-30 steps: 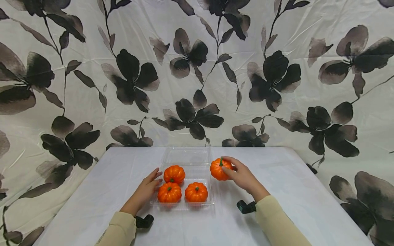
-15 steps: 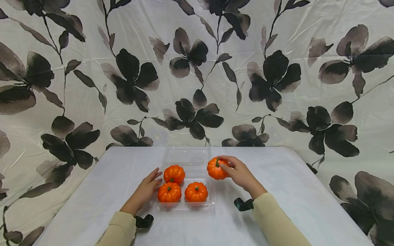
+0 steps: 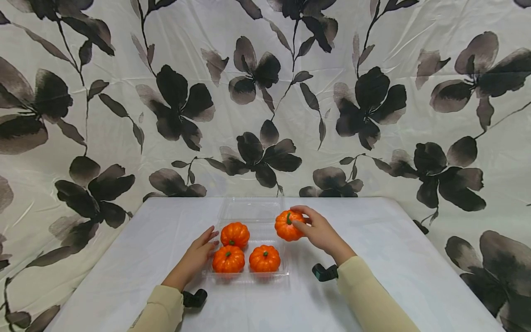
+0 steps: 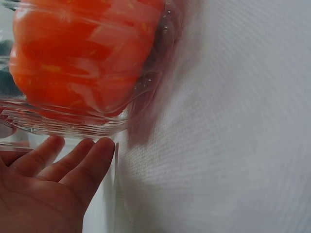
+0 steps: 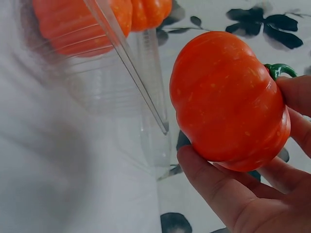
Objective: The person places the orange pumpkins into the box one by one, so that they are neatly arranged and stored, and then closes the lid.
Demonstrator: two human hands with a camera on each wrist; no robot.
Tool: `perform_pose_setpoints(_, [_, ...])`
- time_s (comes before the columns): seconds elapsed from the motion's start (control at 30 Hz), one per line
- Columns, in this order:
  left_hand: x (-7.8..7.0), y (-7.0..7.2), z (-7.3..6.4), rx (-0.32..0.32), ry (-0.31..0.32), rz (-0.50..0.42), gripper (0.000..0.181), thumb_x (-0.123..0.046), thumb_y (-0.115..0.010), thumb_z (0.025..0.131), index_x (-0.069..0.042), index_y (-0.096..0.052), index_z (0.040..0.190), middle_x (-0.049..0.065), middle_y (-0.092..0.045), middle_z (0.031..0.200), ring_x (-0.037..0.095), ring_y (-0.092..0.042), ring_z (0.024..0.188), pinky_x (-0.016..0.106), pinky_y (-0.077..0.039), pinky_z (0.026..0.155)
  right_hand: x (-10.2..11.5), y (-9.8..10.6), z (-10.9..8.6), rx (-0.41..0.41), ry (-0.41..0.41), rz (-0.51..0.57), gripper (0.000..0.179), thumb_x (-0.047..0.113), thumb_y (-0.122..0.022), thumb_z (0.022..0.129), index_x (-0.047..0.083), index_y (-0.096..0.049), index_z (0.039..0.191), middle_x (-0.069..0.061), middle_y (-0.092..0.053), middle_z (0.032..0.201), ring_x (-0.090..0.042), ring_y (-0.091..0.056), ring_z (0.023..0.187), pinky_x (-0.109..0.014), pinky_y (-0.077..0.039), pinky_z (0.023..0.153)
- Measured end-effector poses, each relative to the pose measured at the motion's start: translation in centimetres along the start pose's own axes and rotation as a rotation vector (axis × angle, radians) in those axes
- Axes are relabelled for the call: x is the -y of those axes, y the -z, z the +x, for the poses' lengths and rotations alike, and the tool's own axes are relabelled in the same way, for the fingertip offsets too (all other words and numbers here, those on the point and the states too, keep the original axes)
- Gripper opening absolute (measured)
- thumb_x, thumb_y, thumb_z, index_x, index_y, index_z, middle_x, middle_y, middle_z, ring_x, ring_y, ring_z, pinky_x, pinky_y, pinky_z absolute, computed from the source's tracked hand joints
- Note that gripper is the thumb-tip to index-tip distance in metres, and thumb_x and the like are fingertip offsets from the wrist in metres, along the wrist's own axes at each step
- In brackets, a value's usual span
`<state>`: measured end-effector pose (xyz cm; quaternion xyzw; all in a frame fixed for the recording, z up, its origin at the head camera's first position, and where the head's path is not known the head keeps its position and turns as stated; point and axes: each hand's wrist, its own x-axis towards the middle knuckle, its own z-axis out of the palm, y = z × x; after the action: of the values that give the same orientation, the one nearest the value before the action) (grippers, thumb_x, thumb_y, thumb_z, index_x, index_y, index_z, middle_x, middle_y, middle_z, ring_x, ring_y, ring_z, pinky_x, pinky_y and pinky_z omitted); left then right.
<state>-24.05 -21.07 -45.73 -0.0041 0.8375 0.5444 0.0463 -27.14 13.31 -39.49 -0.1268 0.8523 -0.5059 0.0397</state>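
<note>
My right hand [image 3: 321, 230] grips a small orange pumpkin [image 5: 228, 102] with a green stem, thumb by the stem and fingers around its side. It hangs over the back right corner of a clear plastic clamshell box [image 3: 283, 272]. Inside the box sit three more orange pumpkins: a back left one [image 3: 235, 234], a front left one [image 3: 228, 259] and a front right one [image 3: 264, 258]. Along the box's left side rests my left hand [image 3: 197, 256], its fingers extended. In the left wrist view, its fingertips [image 4: 104, 145] lie right at the ridged plastic wall.
The box's clear lid [image 3: 250, 210] lies folded back behind it on the white-covered table [image 3: 352, 299]. A floral cloth [image 3: 265, 92] hangs behind the table's back edge. Each wrist carries a small black camera, such as the right one [image 3: 325, 272].
My right hand has carried the pumpkin leftward and slightly back, from beside the box to over its back right corner. The left hand and the other pumpkins have stayed in place.
</note>
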Motion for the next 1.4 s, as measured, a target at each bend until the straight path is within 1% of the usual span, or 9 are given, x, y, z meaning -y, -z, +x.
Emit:
perform_pose_setpoints(0.13, [0.1, 0.0, 0.0, -0.003, 0.006, -0.001, 0.06, -0.015, -0.036, 0.1, -0.013, -0.014, 0.156, 0.016, -0.03, 0.158, 0.038, -0.037, 0.141, 0.054, -0.036, 0.111, 0.4, 0.0, 0.1, 0.007, -0.006, -0.002, 0.045, 0.03, -0.063, 0.093, 0.029, -0.052, 0.137, -0.002, -0.048, 0.145, -0.036, -0.046, 0.133, -0.047, -0.053, 0.097])
perform_pose_setpoints(0.33, [0.2, -0.1, 0.2, -0.004, 0.008, -0.005, 0.06, -0.016, -0.036, 0.1, -0.013, -0.014, 0.156, 0.015, -0.03, 0.158, 0.038, -0.037, 0.141, 0.054, -0.037, 0.11, 0.6, 0.0, 0.2, 0.008, 0.0, -0.032, 0.05, 0.033, -0.064, 0.092, 0.026, -0.05, 0.14, -0.004, -0.045, 0.149, -0.039, -0.043, 0.136, -0.051, -0.05, 0.1])
perform_pose_setpoints(0.43, [0.3, -0.1, 0.3, -0.007, 0.009, 0.0, 0.06, -0.016, -0.036, 0.1, -0.014, -0.014, 0.156, 0.015, -0.03, 0.158, 0.037, -0.037, 0.141, 0.054, -0.037, 0.11, 0.7, 0.1, 0.4, 0.004, 0.008, -0.038, 0.052, 0.033, -0.064, 0.092, 0.024, -0.049, 0.141, -0.005, -0.047, 0.148, -0.038, -0.044, 0.136, -0.051, -0.049, 0.101])
perform_pose_setpoints(0.7, [0.2, -0.1, 0.1, -0.008, 0.018, 0.005, 0.06, -0.017, -0.036, 0.1, -0.014, -0.014, 0.157, 0.015, -0.029, 0.158, 0.038, -0.037, 0.141, 0.054, -0.037, 0.11, 1.1, 0.0, 0.9, 0.011, 0.016, -0.066, 0.052, 0.031, -0.065, 0.092, 0.026, -0.049, 0.141, -0.002, -0.053, 0.14, -0.029, -0.051, 0.129, -0.047, -0.052, 0.098])
perform_pose_setpoints(0.93, [0.0, -0.2, 0.1, -0.003, 0.012, -0.003, 0.06, -0.016, -0.035, 0.101, -0.013, -0.013, 0.157, 0.016, -0.03, 0.158, 0.038, -0.036, 0.141, 0.054, -0.037, 0.11, 1.2, -0.1, 1.2, 0.021, 0.033, -0.068, 0.049, 0.029, -0.068, 0.089, 0.027, -0.053, 0.136, -0.001, -0.054, 0.137, -0.028, -0.053, 0.125, -0.044, -0.054, 0.095])
perform_pose_setpoints(1.1, [0.1, -0.2, 0.1, -0.006, 0.009, 0.003, 0.06, -0.016, -0.036, 0.101, -0.013, -0.014, 0.156, 0.016, -0.03, 0.158, 0.038, -0.037, 0.141, 0.054, -0.037, 0.11, 1.5, -0.2, 1.4, 0.029, 0.059, -0.094, 0.051, 0.027, -0.068, 0.088, 0.023, -0.054, 0.136, -0.003, -0.054, 0.134, -0.028, -0.054, 0.121, -0.04, -0.056, 0.091])
perform_pose_setpoints(1.2, [0.1, -0.2, 0.2, -0.009, 0.008, 0.013, 0.061, -0.016, -0.036, 0.1, -0.014, -0.014, 0.156, 0.016, -0.031, 0.157, 0.037, -0.039, 0.14, 0.053, -0.038, 0.11, 1.7, -0.2, 1.4, 0.031, 0.071, -0.115, 0.052, 0.025, -0.069, 0.087, 0.021, -0.054, 0.136, -0.003, -0.053, 0.134, -0.029, -0.054, 0.12, -0.04, -0.056, 0.091])
perform_pose_setpoints(1.4, [0.1, -0.2, 0.3, -0.014, 0.006, 0.023, 0.061, -0.016, -0.037, 0.1, -0.014, -0.015, 0.156, 0.016, -0.032, 0.157, 0.036, -0.04, 0.139, 0.052, -0.039, 0.109, 1.8, -0.3, 1.7, 0.042, 0.084, -0.148, 0.052, 0.022, -0.07, 0.084, 0.023, -0.057, 0.134, -0.004, -0.053, 0.132, -0.031, -0.054, 0.119, -0.041, -0.056, 0.089])
